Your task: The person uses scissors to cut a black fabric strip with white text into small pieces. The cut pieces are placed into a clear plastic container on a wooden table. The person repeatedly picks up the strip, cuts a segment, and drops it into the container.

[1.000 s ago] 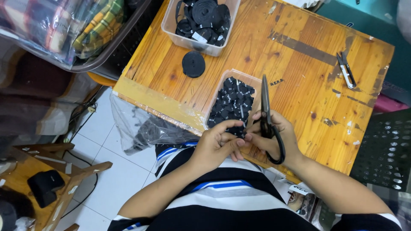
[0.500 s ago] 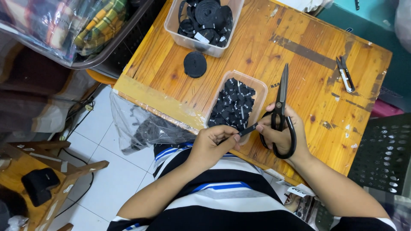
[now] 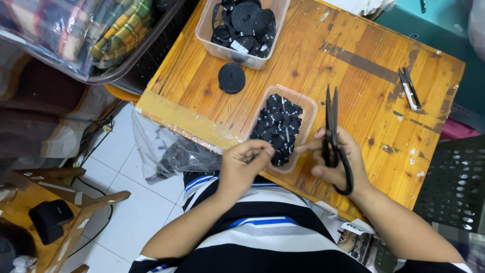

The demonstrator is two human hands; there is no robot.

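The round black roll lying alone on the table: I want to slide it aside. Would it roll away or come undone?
The black roll lies flat on the wooden table, so it probably won't roll. It looks like wound tape, likely light, and its coils might loosen if pushed.

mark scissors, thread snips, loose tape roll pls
scissors [image 3: 331, 119], head view, on the shut blades.
thread snips [image 3: 410, 90], head view, mid-body.
loose tape roll [image 3: 232, 78], head view, on its flat face.

Home sewing workshop: scissors [image 3: 333, 131], fabric bins [image 3: 245, 25].
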